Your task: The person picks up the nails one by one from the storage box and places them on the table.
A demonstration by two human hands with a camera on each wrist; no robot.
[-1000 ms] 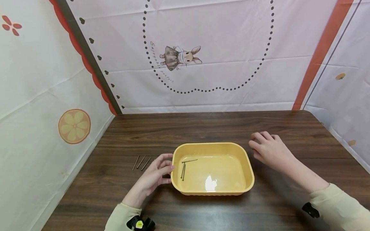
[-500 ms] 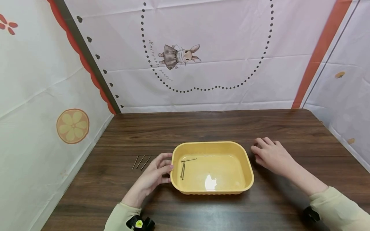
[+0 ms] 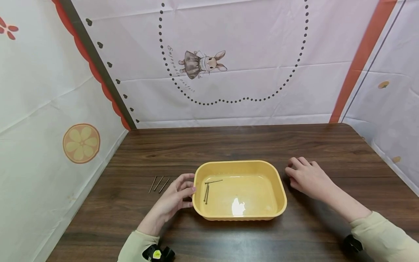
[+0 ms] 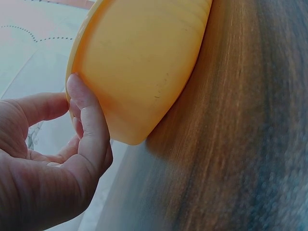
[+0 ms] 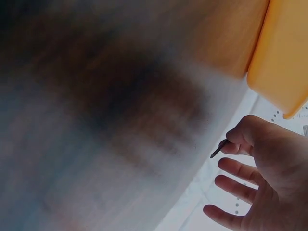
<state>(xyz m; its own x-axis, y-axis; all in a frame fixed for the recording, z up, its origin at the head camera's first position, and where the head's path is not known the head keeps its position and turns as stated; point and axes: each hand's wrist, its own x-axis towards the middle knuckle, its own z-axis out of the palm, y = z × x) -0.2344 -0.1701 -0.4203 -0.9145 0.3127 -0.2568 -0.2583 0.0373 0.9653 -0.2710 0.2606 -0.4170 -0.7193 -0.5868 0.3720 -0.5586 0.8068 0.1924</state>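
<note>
A yellow plastic tub (image 3: pixel 242 193) stands on the table. Three thin nails (image 3: pixel 208 193) lie inside it by its left wall. My left hand (image 3: pixel 173 198) holds the tub's left rim, thumb and fingers at the edge, as the left wrist view also shows on the tub's wall (image 4: pixel 139 67). Just right of the tub is my right hand (image 3: pixel 309 178), low over the table. In the right wrist view it pinches a dark nail (image 5: pixel 219 149) between thumb and forefinger, the other fingers spread. From the head view that nail is hidden behind the hand.
Several more nails (image 3: pixel 159 183) lie in a slanted row on the dark wood table (image 3: pixel 229 142), left of the tub and partly behind the left hand. Printed white cloth (image 3: pixel 245 65) hangs at the back and both sides.
The right hand has shifted slightly right and down, toward the table beside the tub. The left hand stays on the rim, and the nails lie as before.
</note>
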